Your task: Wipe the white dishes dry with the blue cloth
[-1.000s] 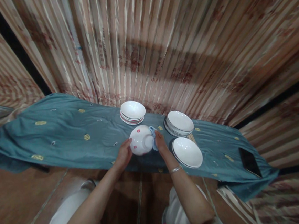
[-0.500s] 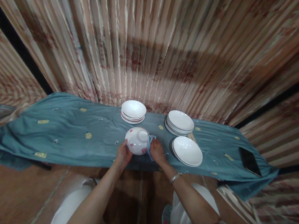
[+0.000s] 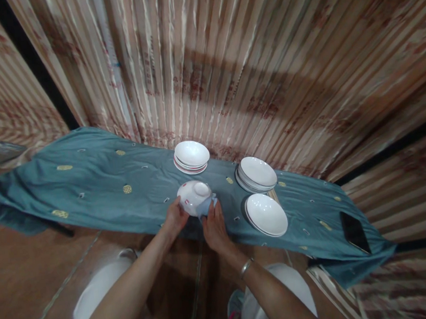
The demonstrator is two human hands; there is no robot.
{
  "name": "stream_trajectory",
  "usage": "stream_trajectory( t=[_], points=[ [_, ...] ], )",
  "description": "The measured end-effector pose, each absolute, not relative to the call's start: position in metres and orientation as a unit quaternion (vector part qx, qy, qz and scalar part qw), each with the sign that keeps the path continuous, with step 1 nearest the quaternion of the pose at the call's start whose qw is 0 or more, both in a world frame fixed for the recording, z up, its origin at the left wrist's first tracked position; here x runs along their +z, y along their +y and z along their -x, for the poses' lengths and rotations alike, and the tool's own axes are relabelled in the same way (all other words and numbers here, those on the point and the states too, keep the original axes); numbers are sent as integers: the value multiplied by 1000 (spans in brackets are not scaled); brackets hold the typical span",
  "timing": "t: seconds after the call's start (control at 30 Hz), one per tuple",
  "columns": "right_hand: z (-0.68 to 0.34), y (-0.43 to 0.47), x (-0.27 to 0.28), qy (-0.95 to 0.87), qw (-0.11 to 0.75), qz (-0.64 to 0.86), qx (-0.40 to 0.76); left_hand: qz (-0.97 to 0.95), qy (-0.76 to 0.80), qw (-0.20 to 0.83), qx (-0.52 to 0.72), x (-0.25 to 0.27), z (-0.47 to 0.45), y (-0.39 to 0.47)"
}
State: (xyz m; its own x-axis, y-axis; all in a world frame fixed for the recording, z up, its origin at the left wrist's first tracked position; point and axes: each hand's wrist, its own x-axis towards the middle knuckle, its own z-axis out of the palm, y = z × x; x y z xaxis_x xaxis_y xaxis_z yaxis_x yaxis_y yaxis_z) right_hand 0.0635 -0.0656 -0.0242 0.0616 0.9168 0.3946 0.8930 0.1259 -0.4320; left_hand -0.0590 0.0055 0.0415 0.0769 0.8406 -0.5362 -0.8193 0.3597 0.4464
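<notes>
A white bowl with small red marks (image 3: 190,194) is tipped so its base ring faces up and toward me, above the near part of the cloth-covered table. My left hand (image 3: 176,215) is closed on the bowl's left rim. In my right hand (image 3: 214,225) is a light blue cloth (image 3: 204,207), pressed by the fingers against the bowl's lower right outside. The inside of the bowl is turned away from view.
Behind the bowl stands a stack of white bowls (image 3: 192,153). To the right are a taller stack (image 3: 258,171) and a lower stack (image 3: 266,215). A black phone (image 3: 354,232) lies at the right end of the teal tablecloth (image 3: 100,188). A pleated curtain hangs behind.
My right hand has slid the blue cloth from the bowl's right edge to its lower right side, nearer my left hand. The bowl has tilted slightly.
</notes>
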Motion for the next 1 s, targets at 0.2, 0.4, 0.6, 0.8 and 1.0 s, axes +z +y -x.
stream_trajectory(
  t=[0.2,0.4,0.6,0.8,1.0],
  points=[
    [-60,-70,-19,-741,267,615,-43,-37,368,739,563,37,59,7],
    [-60,-71,-15,-770,262,577,-74,-7,384,732,563,45,58,6],
    [-59,-69,6,-830,228,502,-86,-32,381,757,530,42,58,4],
    [-53,-55,32,-836,224,488,-115,-78,371,741,554,37,54,4],
    [-52,-38,59,-798,267,531,-98,-233,338,703,581,52,47,-3]
  ],
)
